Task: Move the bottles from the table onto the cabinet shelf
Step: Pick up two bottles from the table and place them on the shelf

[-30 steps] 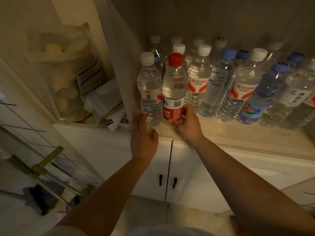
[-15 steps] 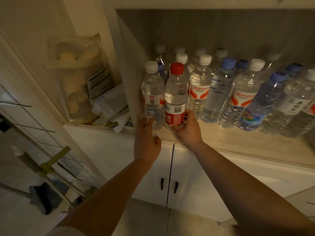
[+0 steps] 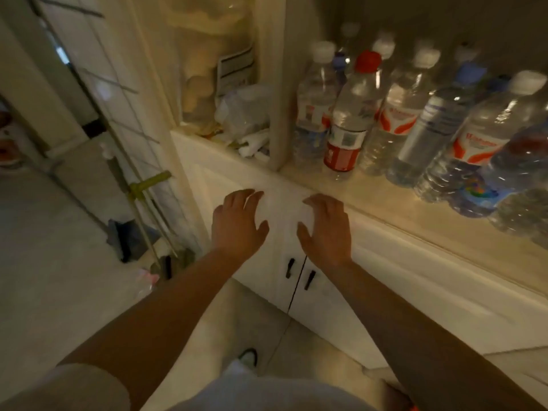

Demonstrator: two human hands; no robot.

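At the far left a white tiled wall (image 3: 98, 93) runs down to the pale floor (image 3: 44, 262), with a thin pole carrying a yellow-green clamp (image 3: 148, 185) leaning beside it. Right of that, an open cabinet compartment holds a clear plastic bag of pale round items (image 3: 204, 69) and crumpled white wrappers (image 3: 246, 126). A white upright divider (image 3: 281, 93) separates it from the cabinet shelf (image 3: 400, 209), where the bottles stand. A clear plastic water bottle with a white cap (image 3: 315, 105) stands just beside the divider, and a clear plastic bottle with a red cap and red label (image 3: 350, 120) stands close on its right, nearer the shelf edge. More clear water bottles with white and blue caps (image 3: 474, 137) fill the shelf to the right, somewhat blurred. Below the shelf edge, the left hand (image 3: 237, 223) and right hand (image 3: 324, 226) hang in front of the white cabinet doors with small black handles (image 3: 299, 271), both empty, fingers loosely spread, apart from each other and from the bottles.
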